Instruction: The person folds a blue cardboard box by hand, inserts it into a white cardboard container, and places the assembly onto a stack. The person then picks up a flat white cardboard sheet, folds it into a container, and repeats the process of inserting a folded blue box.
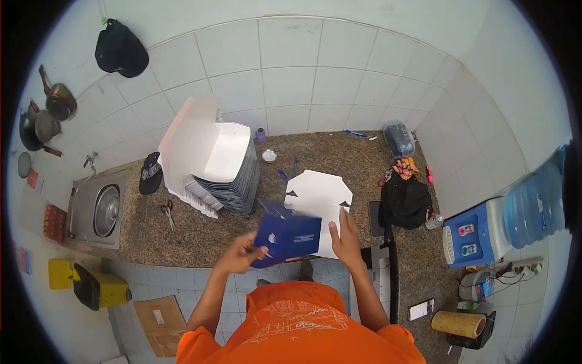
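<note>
My left hand is closed on the left edge of a dark blue cardboard piece with white print, thumb on top. The piece is tilted over the counter's front edge, its upper part blurred. It overlaps a white flat cardboard blank with cut corners and small dark triangular notches. My right hand is at the blank's right edge, fingers stretched forward and thumb apart. To the left stands a tall stack of nested cardboard boxes, white inside and blue outside, with raised white lids.
Scissors and a black cap lie left of the stack, near the sink. Blue pens and a small round container sit behind the blank. A black bag and a water dispenser stand to the right.
</note>
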The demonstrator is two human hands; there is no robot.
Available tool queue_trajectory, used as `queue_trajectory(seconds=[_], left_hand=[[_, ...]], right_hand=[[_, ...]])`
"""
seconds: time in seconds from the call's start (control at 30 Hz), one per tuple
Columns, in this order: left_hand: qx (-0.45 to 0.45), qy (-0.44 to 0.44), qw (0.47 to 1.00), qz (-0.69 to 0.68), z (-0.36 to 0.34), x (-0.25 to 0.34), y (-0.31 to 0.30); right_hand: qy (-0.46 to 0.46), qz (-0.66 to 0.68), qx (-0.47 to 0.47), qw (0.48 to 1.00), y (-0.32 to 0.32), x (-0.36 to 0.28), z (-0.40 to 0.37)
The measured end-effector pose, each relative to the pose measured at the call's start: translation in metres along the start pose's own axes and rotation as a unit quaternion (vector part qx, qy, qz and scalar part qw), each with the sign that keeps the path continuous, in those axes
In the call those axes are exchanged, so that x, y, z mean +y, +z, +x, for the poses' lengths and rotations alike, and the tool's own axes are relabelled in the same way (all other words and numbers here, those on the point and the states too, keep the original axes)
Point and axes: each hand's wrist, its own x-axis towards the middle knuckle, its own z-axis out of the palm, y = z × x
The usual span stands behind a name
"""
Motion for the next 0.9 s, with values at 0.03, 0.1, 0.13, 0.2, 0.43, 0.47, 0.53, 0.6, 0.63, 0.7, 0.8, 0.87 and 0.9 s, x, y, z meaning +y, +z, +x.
queue_trajectory(seconds=[0.03, 0.1, 0.13, 0.2, 0.43, 0.47, 0.53, 0.6, 0.63, 0.7, 0.8, 0.87, 0.9], left_hand=[[-0.02, -0.012, 0.999, 0.034, -0.002, -0.005, 0.011], [-0.036, -0.028, 0.997, 0.064, -0.004, -0.013, 0.029], [-0.073, -0.069, 0.994, 0.041, -0.004, -0.015, 0.035], [-0.107, -0.107, 0.988, 0.02, -0.008, -0.02, 0.034], [-0.082, -0.274, 0.907, -0.309, -0.029, -0.09, 0.077], [-0.081, -0.274, 0.907, -0.31, -0.029, -0.095, 0.076], [-0.042, -0.256, 0.908, -0.328, -0.023, -0.081, 0.075], [-0.027, -0.254, 0.913, -0.318, -0.023, -0.069, 0.074], [-0.013, -0.254, 0.918, -0.304, -0.023, -0.062, 0.073], [0.027, -0.201, 0.933, -0.296, -0.022, -0.045, 0.071], [0.061, -0.081, 0.98, -0.173, -0.022, -0.047, 0.064], [0.087, -0.05, 0.992, -0.08, -0.024, -0.03, 0.062], [0.093, -0.048, 0.991, -0.081, -0.024, -0.018, 0.064]], right_hand=[[-0.093, -0.045, 0.001, 0.995, -0.006, -0.019, 0.008], [-0.195, 0.047, -0.094, 0.975, 0.005, -0.034, 0.019], [-0.104, 0.229, -0.214, 0.944, 0.008, -0.051, 0.019], [-0.032, 0.311, -0.226, 0.922, 0.004, -0.071, 0.018], [-0.087, 0.212, -0.487, 0.843, 0.005, -0.081, 0.027], [-0.087, 0.212, -0.488, 0.842, -0.001, -0.077, 0.03], [-0.188, 0.086, -0.517, 0.831, -0.018, -0.085, 0.037], [-0.193, 0.054, -0.53, 0.824, -0.019, -0.094, 0.036], [-0.146, 0.084, -0.448, 0.878, -0.014, -0.09, 0.031], [-0.072, 0.093, -0.298, 0.947, -0.005, -0.092, 0.027], [-0.173, 0.185, -0.348, 0.902, -0.002, -0.094, 0.031], [-0.155, 0.224, -0.346, 0.898, 0.0, -0.105, 0.026], [-0.162, 0.222, -0.326, 0.905, 0.0, -0.11, 0.024]])
